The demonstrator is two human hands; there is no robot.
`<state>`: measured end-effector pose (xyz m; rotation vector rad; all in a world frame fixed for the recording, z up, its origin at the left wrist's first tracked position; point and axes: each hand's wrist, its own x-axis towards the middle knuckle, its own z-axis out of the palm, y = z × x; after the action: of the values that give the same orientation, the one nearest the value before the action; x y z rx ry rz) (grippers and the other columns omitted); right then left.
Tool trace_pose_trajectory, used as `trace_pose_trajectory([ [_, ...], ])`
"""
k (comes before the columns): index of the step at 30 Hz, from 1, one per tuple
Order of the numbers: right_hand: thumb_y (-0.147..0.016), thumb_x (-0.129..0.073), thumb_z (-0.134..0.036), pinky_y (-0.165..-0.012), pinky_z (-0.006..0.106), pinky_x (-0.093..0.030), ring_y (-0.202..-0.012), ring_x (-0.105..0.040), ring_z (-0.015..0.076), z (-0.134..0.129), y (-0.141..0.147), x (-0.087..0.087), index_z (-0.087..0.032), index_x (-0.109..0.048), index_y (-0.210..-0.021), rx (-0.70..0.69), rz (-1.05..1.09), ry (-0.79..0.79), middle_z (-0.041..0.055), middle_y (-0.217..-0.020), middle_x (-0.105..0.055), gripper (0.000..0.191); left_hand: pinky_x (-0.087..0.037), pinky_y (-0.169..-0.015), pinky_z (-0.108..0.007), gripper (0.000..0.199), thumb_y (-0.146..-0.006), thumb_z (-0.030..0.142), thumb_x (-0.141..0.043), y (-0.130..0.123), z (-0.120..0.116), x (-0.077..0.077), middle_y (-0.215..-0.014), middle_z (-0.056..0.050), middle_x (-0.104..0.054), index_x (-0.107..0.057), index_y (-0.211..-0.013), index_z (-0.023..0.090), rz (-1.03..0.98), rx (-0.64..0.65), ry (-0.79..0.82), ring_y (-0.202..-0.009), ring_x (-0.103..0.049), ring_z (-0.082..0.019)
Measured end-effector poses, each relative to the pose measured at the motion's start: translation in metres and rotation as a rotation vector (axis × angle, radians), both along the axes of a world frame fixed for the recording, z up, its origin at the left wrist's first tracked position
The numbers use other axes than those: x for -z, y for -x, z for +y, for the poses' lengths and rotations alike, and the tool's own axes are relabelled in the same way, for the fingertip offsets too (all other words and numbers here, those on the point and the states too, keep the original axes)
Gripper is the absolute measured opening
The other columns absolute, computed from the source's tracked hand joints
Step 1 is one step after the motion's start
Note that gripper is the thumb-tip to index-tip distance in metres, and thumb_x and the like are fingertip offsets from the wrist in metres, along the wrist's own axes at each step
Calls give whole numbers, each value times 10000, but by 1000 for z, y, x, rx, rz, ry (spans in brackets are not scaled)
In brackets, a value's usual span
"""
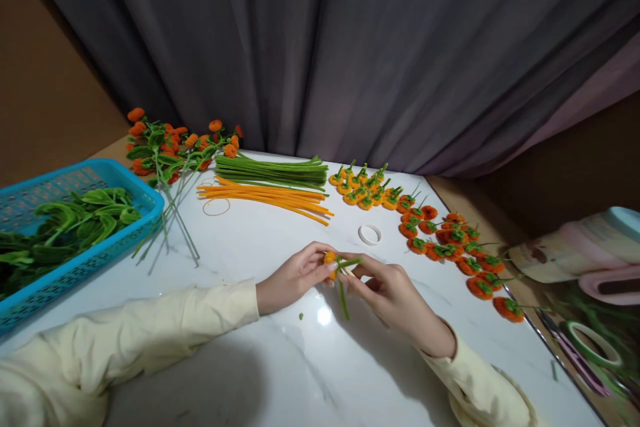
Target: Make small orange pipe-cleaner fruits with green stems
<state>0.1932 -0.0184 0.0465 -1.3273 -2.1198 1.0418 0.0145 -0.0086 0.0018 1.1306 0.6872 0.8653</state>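
Near the middle of the white table, my left hand (305, 270) pinches a small orange-yellow flower head (330, 258) between thumb and fingers. Green strips (343, 300) stick out from the flower, one to the right and one hanging down. My right hand (383, 283) meets it from the right, its thumb and forefinger closed on a thin pale piece (347, 271) against the green strips; what that piece is, I cannot make out. Just behind the hands lies a white ring (370, 234).
Orange stems (265, 197) and green stems (275, 172) lie behind. Yellow flower heads (365, 199) and orange ones (470, 265) spread rightward. At left are a blue basket (145, 203) of leaves and stemmed orange flowers (170, 140). Pink scissors (575, 357), tape (595, 345) and a jar (565, 250) are at right.
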Motion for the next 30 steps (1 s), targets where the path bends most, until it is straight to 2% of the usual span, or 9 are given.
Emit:
trace_pose_trajectory([
  [2, -897, -428, -357, -296, 178, -294, -292, -368, 45, -4, -4, 2, -164, -456, -1191, 31, 35, 75, 0, -694, -638, 353, -401, -721, -238, 316, -826, 393, -566, 1, 4, 1, -857, -39, -563, -521, -1018, 146, -38, -46, 59, -765, -525, -125],
  [4, -908, -418, -368, -313, 185, -335, -313, -413, 62, -8, -10, 8, -171, -422, -1219, 49, 15, 54, 3, -701, -651, 368, -381, -652, -210, 286, -826, 374, -563, 2, 9, 3, -792, -25, -542, -538, -985, 138, -119, -75, 166, -712, -500, -112],
  [7, -921, -413, -323, -504, 219, -467, -520, -586, 122, -14, -21, 26, -175, -520, -1084, 45, -116, -205, 37, -748, -670, 245, -343, -546, -192, 243, -848, 337, -512, 3, 15, 7, -694, -9, -492, -568, -928, 115, -223, -17, 345, -562, -424, -79],
  [9, -932, -389, -266, -618, 240, -492, -694, -637, 154, -16, -28, 40, -175, -552, -1060, 8, -174, -388, 72, -871, -669, 226, -314, -496, -185, 262, -874, 327, -447, 4, 19, 8, -617, 9, -448, -584, -896, 105, -251, 74, 468, -457, -320, -56],
  [13, -938, -345, -184, -558, 248, -459, -677, -598, 156, -13, -33, 59, -172, -592, -1077, -83, -333, -691, 82, -833, -638, 283, -284, -466, -170, 333, -903, 319, -351, 5, 21, 9, -512, 37, -358, -591, -834, 99, -270, 204, 620, -405, -203, -52],
  [15, -931, -349, -159, -561, 267, -448, -674, -565, 163, -9, -33, 62, -167, -608, -1055, -124, -364, -768, 86, -808, -629, 287, -278, -461, -169, 354, -910, 323, -327, 6, 21, 9, -494, 44, -328, -586, -819, 99, -241, 244, 644, -405, -182, -56],
  [19, -914, -411, -151, -627, 317, -460, -742, -541, 185, -6, -30, 62, -159, -577, -1073, -120, -226, -738, 96, -839, -617, 230, -250, -446, -165, 279, -901, 324, -372, 4, 17, 8, -494, 58, -304, -556, -841, 122, -181, 324, 642, -414, -147, -57],
  [24, -882, -473, -136, -700, 357, -479, -837, -559, 208, -17, -21, 55, -164, -515, -1114, -64, 76, -701, 107, -894, -610, 237, -269, -446, -174, 182, -871, 317, -458, 0, 9, 2, -571, 59, -321, -482, -797, 153, -99, 307, 574, -441, -194, -53],
  [30, -881, -465, -156, -681, 313, -500, -800, -570, 182, -28, -5, 50, -186, -551, -997, 16, 233, -562, 91, -889, -608, 147, -294, -460, -187, 307, -839, 460, -499, -5, -2, -6, -616, 55, -322, -427, -759, 173, 73, 317, 385, -501, -262, -71],
])
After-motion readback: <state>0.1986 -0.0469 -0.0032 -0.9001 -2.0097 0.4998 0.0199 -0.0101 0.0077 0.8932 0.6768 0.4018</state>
